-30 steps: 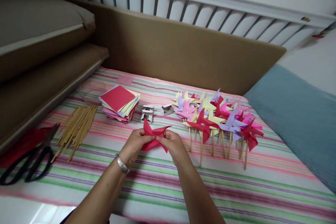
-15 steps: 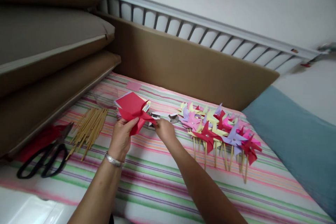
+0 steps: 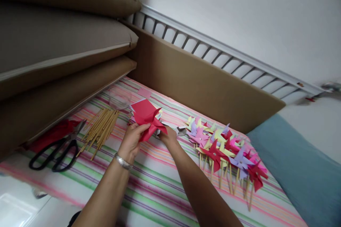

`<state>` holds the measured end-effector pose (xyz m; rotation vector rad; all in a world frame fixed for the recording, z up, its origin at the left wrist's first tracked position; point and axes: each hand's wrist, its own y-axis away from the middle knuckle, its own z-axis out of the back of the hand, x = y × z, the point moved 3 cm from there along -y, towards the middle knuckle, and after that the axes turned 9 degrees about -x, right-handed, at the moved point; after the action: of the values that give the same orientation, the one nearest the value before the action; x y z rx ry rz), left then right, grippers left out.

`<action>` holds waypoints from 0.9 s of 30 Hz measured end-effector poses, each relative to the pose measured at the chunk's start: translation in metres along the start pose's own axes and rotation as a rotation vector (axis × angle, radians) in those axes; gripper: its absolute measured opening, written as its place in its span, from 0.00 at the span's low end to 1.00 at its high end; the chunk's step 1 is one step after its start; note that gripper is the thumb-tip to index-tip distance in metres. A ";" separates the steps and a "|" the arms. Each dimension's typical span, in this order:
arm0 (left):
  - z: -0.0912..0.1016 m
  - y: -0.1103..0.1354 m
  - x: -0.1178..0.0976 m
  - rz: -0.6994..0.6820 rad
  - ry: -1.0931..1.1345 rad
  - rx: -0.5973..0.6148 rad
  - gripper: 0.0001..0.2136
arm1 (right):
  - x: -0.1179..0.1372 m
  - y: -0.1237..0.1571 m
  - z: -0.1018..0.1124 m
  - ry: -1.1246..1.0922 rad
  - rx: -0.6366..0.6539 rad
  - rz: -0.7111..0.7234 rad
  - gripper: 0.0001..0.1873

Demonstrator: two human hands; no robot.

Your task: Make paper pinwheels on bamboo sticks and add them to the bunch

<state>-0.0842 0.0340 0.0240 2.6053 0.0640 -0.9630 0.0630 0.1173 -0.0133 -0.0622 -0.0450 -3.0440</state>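
Between the thumb and fingers of my left hand (image 3: 133, 138) is a red paper pinwheel (image 3: 151, 126), its corners folded in toward the centre. My right hand (image 3: 169, 137) is curled at the pinwheel's right side; its fingertips are hidden by the paper, so what they pinch does not show. Just behind the pinwheel lies a stack of coloured paper squares (image 3: 144, 108), a red one on top. Small grey and white pieces (image 3: 181, 131) lie past my right hand.
Finished pinwheels on sticks (image 3: 226, 149) lie to the right. Wooden sticks (image 3: 100, 131), black-handled scissors (image 3: 57, 152) and red material (image 3: 54, 136) lie left. A clear round container (image 3: 119, 98) and a pink square (image 3: 144, 93) are farther back. Stacked cushions (image 3: 66, 39) overhang the left side.
The camera view has shifted, so the scene sits lower and mostly farther right. My left hand still holds the red pinwheel; my right hand has slipped farther behind its right side.
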 end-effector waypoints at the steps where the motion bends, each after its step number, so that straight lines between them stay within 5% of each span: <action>1: 0.000 0.000 0.000 -0.003 -0.005 -0.001 0.10 | -0.001 0.001 0.002 -0.013 -0.010 -0.011 0.14; 7: -0.002 0.002 0.003 -0.005 -0.027 -0.023 0.10 | -0.036 0.045 0.015 -0.159 -0.093 -0.087 0.13; 12: -0.005 0.002 0.010 -0.012 -0.041 0.000 0.09 | -0.086 0.116 0.004 -0.303 -0.024 -0.129 0.12; 16: -0.007 0.001 0.023 0.006 -0.095 0.029 0.08 | -0.107 0.137 -0.006 -0.386 0.000 -0.139 0.09; 27: -0.008 0.001 0.047 0.087 -0.174 0.044 0.10 | -0.100 0.173 -0.022 -0.464 -0.360 -0.228 0.13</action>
<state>-0.0429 0.0315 -0.0005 2.5286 -0.1152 -1.1665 0.1784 -0.0461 -0.0343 -0.8376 0.4927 -3.1407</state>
